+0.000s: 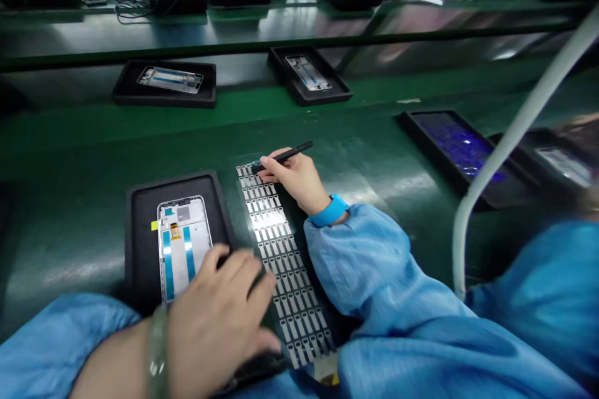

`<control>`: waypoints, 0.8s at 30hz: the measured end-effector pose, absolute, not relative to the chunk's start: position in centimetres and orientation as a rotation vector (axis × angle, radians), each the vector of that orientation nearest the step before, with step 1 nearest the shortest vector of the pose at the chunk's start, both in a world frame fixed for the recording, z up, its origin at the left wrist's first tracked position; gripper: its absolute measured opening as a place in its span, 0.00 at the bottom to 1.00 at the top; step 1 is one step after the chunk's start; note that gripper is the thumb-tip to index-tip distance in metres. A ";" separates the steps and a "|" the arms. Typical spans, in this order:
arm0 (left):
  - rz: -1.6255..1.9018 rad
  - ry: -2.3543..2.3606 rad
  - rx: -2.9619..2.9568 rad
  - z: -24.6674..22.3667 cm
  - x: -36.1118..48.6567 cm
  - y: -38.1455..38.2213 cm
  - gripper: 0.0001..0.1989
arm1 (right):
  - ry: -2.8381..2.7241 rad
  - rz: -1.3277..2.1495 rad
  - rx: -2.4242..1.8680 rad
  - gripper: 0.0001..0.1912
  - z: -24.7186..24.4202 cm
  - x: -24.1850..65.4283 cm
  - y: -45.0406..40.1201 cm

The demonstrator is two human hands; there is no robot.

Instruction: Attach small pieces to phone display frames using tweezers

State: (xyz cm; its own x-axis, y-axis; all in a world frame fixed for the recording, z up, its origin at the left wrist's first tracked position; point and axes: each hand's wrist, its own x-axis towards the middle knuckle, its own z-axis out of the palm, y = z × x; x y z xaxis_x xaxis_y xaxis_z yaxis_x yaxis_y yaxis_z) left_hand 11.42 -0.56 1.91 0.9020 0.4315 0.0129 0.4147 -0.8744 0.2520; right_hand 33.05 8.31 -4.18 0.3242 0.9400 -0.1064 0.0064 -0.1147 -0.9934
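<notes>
My right hand (299, 179) pinches a slim black pen-shaped tool (292, 153), its tip at the top rows of a sheet of small silver metal pieces (274, 224). The sheet lies on the green bench, with several rows of pieces running toward me. Smeared by motion, my left hand (219, 318) hovers palm down over the sheet's left side and the lower right of a phone frame, fingers apart and nothing visible in them. That phone frame (199, 230), with blue strips and a yellow tab, rests in a black foam tray (140, 218); my hand hides its lower part.
Farther back on the green bench (84, 168) stand two black trays (121, 90) (304, 96) with phone frames. To the right are a tray of purple-blue film (458, 143), a white curved pole (515, 131) and another person's blue sleeve (547, 293). Co-workers sit beyond.
</notes>
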 end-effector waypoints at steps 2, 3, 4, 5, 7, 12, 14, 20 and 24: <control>0.128 0.709 2.928 1.5 12.8 1.8 0.30 | -0.935 1.043 -1.444 0.14 -4.1 33.0 8.4; 0.112 0.723 2.956 1.1 13.3 2.9 0.30 | -0.937 1.047 -1.445 0.14 -4.1 32.9 8.4; 0.088 0.724 2.968 0.6 13.7 3.8 0.29 | -0.938 1.046 -1.447 0.14 -4.1 32.9 8.4; 0.060 0.721 2.971 0.1 14.0 4.4 0.27 | -0.937 1.044 -1.449 0.14 -4.0 32.8 8.4; 0.035 0.703 2.968 -0.9 14.3 5.0 0.24 | -0.942 1.054 -1.451 0.14 -4.0 32.7 8.5; 0.036 0.717 2.959 -1.4 14.1 4.6 0.22 | -0.930 1.095 -1.443 0.13 -3.9 32.2 8.7; 0.040 0.713 2.945 -1.2 14.1 4.5 0.21 | -0.897 1.103 -1.436 0.13 -3.8 32.2 8.7; 0.100 0.713 2.898 -1.1 14.3 4.7 0.20 | -0.713 1.352 -1.261 0.10 -2.5 33.2 8.8; 0.171 0.691 2.853 -1.2 14.3 5.0 0.19 | -0.633 1.514 -1.057 0.11 -0.6 33.4 8.1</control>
